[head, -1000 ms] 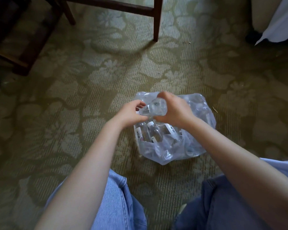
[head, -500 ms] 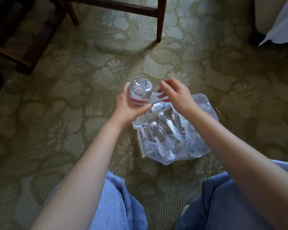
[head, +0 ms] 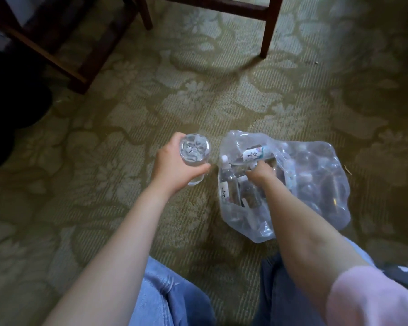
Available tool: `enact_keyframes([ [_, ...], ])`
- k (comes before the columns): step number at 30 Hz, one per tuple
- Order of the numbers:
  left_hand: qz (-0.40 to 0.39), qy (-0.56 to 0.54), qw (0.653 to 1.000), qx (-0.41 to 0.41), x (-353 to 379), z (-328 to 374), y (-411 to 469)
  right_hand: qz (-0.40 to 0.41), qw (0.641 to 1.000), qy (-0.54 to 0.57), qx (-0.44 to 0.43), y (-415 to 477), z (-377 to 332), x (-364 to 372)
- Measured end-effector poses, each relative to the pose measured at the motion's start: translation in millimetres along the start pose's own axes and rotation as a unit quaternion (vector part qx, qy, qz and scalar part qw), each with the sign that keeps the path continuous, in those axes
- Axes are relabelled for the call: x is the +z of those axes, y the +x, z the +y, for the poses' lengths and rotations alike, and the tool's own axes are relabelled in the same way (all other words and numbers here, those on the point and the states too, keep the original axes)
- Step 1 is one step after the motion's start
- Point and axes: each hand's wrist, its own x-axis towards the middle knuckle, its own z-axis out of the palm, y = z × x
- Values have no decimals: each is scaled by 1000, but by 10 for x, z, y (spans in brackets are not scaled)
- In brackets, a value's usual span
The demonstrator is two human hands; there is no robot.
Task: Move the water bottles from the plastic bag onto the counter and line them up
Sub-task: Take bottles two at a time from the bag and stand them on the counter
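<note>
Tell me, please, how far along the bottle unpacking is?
Done: one water bottle is out, gripped by the left hand. In hand: the right hand reaches into the plastic bag; its grip is hidden. Left: several bottles lie in the bag, and no counter is in view.

Left grip (head: 174, 169) curled — right grip (head: 260, 173) downturned

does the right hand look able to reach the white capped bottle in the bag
Probably yes: the right hand is inside the open mouth of the plastic bag, and the white-capped bottle stands beside it, cap uncovered.
</note>
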Motion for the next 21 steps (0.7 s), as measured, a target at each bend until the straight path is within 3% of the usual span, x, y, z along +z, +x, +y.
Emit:
enact_keyframes([
  [5, 24, 49, 998, -37, -88, -194, -49, -18, 998, 51, 14, 639, 259, 259],
  [11, 3, 46, 998, -40, -28, -177, -3, -29, 999, -26, -31, 243, 82, 13],
  [17, -73, 104, 992, -14, 245, -45, 125, -69, 968, -202, -130, -68, 52, -227],
  [21, -118, 136, 984, 6, 415, 75, 187, -7, 931, -300, -209, -333, 66, -241],
])
